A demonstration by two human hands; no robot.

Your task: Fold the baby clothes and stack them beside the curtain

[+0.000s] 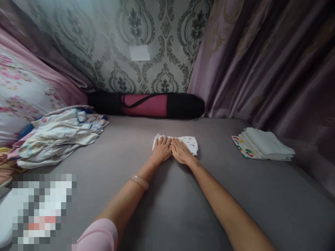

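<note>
Head view: most of the lower frame is taken up by a grey sheet (pixel 274 195), backed by a patterned wall (pixel 164 35). The right side is filled by a curtain (pixel 248 62). A black-and-pink bag (pixel 146 105) is laid along the foot of the wall. To the left, a loose pile (pixel 62 136) of cloths is heaped; to the right, a neater stack (pixel 267 143) is set near the curtain. The white cloth (pixel 190 143), marked with small spots, is placed mid-sheet, between pile and stack, well apart from both, and looks folded into an oblong.

It is seemingly pressed from above: the left hand (pixel 162 150) is laid palm down over the cloth's left part, fingers slightly spread; the right hand (pixel 181 151) is set flat just beside it, angled inward, fingers mostly together. Nothing is pinched by either. The cloth's right end is left uncovered. A bangle (pixel 140 182) is worn on the left forearm.

For good flattening, pressure is best kept even under both palms, with the hands drawn apart from the middle rather than pushed the same way, so the layers are not dragged askew. The bare right end should be covered too, and the uneven far-left corner lightly squared. Creases under the palms cannot be ruled out.
</note>
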